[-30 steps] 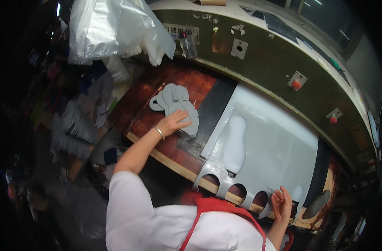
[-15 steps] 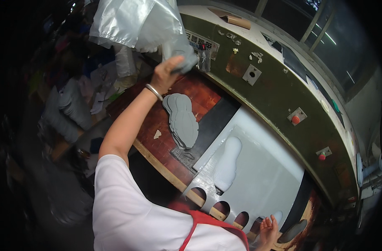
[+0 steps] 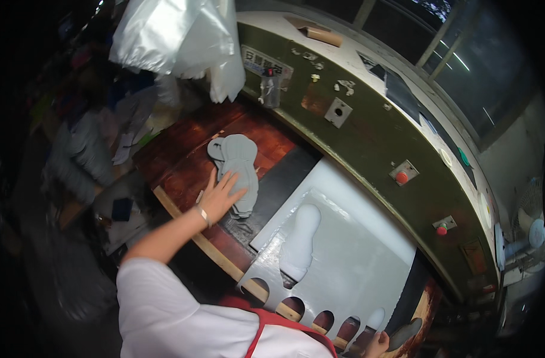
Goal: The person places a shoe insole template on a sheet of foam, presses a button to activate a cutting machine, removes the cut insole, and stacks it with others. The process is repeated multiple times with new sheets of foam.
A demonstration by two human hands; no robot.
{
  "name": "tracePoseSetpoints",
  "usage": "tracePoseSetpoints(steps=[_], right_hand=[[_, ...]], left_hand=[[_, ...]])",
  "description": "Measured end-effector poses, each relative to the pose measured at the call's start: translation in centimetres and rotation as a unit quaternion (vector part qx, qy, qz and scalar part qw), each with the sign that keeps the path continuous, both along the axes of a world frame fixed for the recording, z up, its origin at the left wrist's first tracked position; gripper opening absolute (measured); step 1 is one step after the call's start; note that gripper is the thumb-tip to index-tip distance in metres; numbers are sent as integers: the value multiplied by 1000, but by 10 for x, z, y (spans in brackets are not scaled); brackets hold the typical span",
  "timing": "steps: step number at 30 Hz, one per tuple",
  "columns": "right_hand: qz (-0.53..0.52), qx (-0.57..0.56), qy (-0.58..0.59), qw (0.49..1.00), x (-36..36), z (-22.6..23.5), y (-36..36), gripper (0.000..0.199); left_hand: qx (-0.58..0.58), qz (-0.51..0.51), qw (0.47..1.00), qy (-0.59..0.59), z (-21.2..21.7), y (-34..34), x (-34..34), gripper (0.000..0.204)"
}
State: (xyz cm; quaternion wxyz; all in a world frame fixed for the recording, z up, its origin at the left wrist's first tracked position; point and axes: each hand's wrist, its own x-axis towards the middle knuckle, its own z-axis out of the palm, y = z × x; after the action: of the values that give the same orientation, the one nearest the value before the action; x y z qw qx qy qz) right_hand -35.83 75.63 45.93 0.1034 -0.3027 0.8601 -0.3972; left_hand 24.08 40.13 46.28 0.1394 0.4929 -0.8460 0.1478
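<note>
My left hand point(image 3: 220, 194) lies with fingers spread on the near-left part of a stack of flat grey sole-shaped pieces point(image 3: 240, 152). Uneven edges show at the stack's ends. My right hand point(image 3: 377, 345) is at the lower edge of the view, by the near right corner of a grey sheet point(image 3: 353, 256). Its fingers look bent together, but what they hold, if anything, is hidden. A sole-shaped opening point(image 3: 302, 232) in the sheet shows pale board, and rounded cut-outs line its near edge. A darker grey sole-shaped piece point(image 3: 405, 334) lies right of that hand.
A long green machine beam point(image 3: 368, 143) with red buttons point(image 3: 402, 178) spans the far side. Clear plastic bags point(image 3: 177, 42) hang at the upper left over the reddish-brown tabletop point(image 3: 183, 143). More grey pieces point(image 3: 76, 155) are piled on the left.
My left hand has come down from beside the plastic bags, where it held grey material, onto the stack. My right hand has drawn its fingers together. The whole view has shifted slightly.
</note>
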Motion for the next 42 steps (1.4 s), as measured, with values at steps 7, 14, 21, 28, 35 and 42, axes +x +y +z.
tracePoseSetpoints(steps=[7, 14, 21, 28, 35, 42], right_hand=[[-101, -32, 70, 992, -15, -56, 2, 49], [-134, -161, -171, 963, 14, 9, 7, 45], [-304, -192, -65, 931, 213, 61, 145, 30], [-606, -250, -132, 744, 399, 62, 272, 19], [-765, -310, -132, 549, 567, 49, 359, 17], [-854, -272, -49, 440, 778, 26, 442, 23]], left_hand=[[261, 64, 844, 464, -34, 137, -93, 43], [314, 111, 788, 517, 5, 95, -128, 47], [486, -196, 825, 212, 67, 38, -222, 48], [548, -408, 724, 95, 57, 144, -329, 52], [605, -553, 565, -97, 59, 326, -359, 49], [683, -636, 289, -212, 3, 578, -298, 35]])
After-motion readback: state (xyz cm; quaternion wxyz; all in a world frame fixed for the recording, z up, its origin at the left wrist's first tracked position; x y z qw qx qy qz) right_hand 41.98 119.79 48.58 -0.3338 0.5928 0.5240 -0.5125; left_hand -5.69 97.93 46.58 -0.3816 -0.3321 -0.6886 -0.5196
